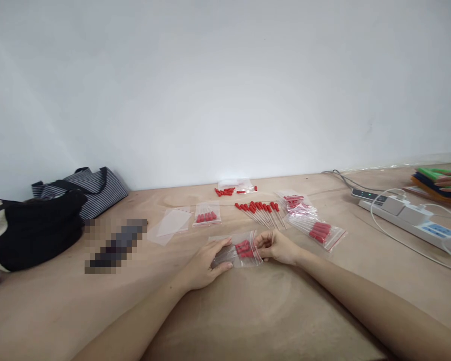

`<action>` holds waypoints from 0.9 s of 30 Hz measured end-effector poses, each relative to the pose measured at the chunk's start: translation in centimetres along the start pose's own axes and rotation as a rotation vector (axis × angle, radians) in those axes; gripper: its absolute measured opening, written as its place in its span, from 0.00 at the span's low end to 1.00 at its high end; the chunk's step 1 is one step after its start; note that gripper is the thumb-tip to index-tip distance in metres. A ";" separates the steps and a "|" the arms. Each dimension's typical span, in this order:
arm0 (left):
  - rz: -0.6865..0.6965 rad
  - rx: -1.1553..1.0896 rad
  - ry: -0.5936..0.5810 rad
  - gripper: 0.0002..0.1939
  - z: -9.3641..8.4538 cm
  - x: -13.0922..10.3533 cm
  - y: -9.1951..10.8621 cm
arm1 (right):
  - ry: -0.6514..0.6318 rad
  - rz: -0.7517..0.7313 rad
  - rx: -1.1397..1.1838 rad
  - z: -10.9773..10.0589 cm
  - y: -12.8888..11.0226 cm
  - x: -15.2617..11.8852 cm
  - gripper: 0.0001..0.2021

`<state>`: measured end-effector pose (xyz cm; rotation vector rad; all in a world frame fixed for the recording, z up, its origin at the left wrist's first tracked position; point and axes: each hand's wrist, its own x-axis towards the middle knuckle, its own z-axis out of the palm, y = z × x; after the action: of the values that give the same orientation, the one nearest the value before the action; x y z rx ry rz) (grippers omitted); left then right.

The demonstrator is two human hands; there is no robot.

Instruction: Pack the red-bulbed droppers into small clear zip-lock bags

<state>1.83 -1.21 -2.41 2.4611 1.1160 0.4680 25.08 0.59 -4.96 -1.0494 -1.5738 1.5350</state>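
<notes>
Your left hand (210, 260) and right hand (278, 246) pinch opposite ends of the clear zip bag (231, 260); its red-bulbed droppers (244, 248) lie between your grips, above the table (266, 311).

In front of you, the clear bag (231, 253) lies flat on its side on the table between your hands, a reddish seal line running across its right end, where the plastic is pinched. Through its film you can see several droppers (243, 248) with red bulbs bunched toward that sealed-edge end, their thin clear stems pointing left, and the film looks creased around the bulbs.
</notes>
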 end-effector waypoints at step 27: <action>-0.053 0.026 0.023 0.30 -0.1 0.1 0.1 | 0.472 -0.061 -0.766 2.4 -0.4 1.5 0.14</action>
<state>1.90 -1.19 -2.27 2.4468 1.2009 0.4695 22.24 0.86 -4.75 -1.6025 -1.8360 0.5412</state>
